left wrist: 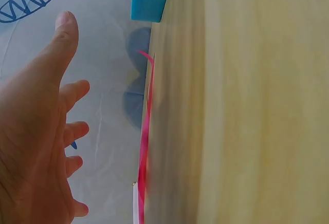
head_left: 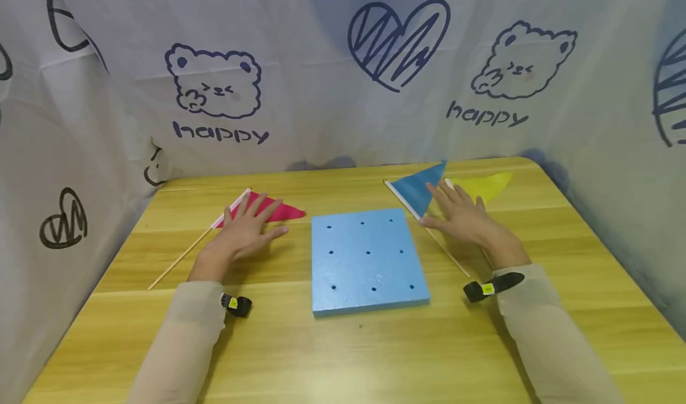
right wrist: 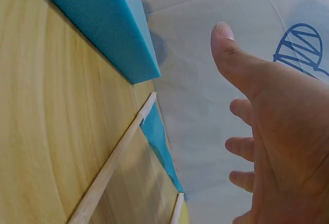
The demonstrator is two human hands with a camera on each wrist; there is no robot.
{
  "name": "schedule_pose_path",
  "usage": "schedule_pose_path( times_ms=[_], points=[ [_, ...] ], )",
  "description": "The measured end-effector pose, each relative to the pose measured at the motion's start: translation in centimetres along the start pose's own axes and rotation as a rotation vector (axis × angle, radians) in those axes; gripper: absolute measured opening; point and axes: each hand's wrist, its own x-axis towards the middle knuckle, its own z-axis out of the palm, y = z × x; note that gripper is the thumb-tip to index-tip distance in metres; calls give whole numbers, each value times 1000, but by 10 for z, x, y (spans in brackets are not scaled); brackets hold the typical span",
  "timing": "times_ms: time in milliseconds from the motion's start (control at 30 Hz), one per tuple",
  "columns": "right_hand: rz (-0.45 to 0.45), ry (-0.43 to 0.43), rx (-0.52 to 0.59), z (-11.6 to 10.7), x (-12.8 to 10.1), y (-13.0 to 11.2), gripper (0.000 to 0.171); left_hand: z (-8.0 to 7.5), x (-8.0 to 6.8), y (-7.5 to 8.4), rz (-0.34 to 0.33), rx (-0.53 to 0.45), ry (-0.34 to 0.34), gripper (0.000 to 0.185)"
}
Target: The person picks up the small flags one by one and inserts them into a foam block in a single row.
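My left hand (head_left: 242, 230) hovers over a small red pennant flag (head_left: 289, 211) on a wooden stick, its fingers spread and holding nothing. A gap between that hand and the tabletop shows in the left wrist view. On the other side my right hand (head_left: 465, 218) is spread above two more flags, one blue (head_left: 411, 190) and one yellow (head_left: 492, 185); it partly hides both. The right wrist view shows this palm apart from the blue flag's stick (right wrist: 110, 165). Between the hands lies a square light-blue board (head_left: 348, 270) with several small holes in its top.
All of this lies on a wood-grain table (head_left: 278, 356). Behind it and at the sides hangs a pale cloth (head_left: 311, 112) with drawn bears and hearts. Each forearm wears a black wrist strap (head_left: 506, 282).
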Motion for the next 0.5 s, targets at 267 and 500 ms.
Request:
schedule_pose_path(
  times_ms=[267,500],
  points=[
    [-79,12,23,-5,-1,-4,90,-8,-1,4,8,-14,2,85],
    [-200,42,85,2,-7,-6,89,-6,-6,4,49,-31,23,83]
  ],
)
